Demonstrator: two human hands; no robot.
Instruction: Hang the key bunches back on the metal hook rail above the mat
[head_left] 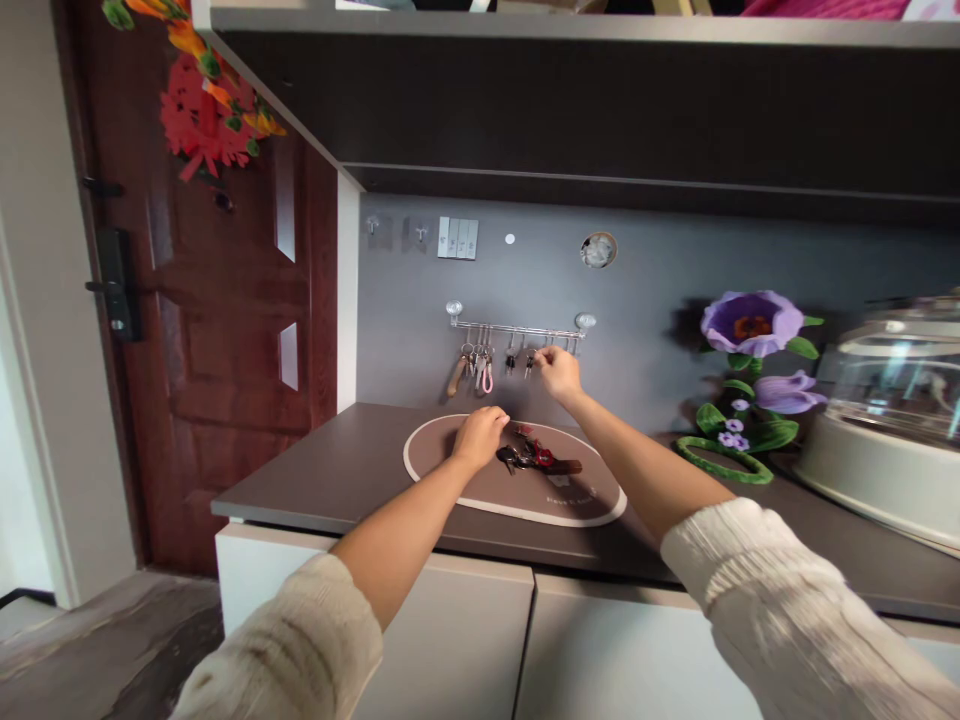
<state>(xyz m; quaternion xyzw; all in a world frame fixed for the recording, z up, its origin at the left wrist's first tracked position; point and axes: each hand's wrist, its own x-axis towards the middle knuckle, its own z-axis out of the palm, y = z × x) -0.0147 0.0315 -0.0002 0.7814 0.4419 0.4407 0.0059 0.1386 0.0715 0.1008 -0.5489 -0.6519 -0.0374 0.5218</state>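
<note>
My right hand (559, 374) is raised to the metal hook rail (517, 329) on the grey wall. Its fingers are pinched at a small bunch of keys (529, 364) hanging just below the rail. Over the oval brown mat (431, 455) is my left hand (481, 438), fingers closed together; whatever they may hold is hidden. Beside it on the mat lies a pile of keys (517, 458) with dark fobs and a red ring. Several keys (471, 362), one with a pink loop, hang at the rail's left. Another dark key set (510, 363) hangs mid-rail.
A dark shelf (570, 110) overhangs the counter (300, 470). To the right stand a purple knitted flower (752, 325) and a white appliance with a clear cover (885, 450). The brown door (217, 420) is at left. Light switches (457, 239) sit above the rail.
</note>
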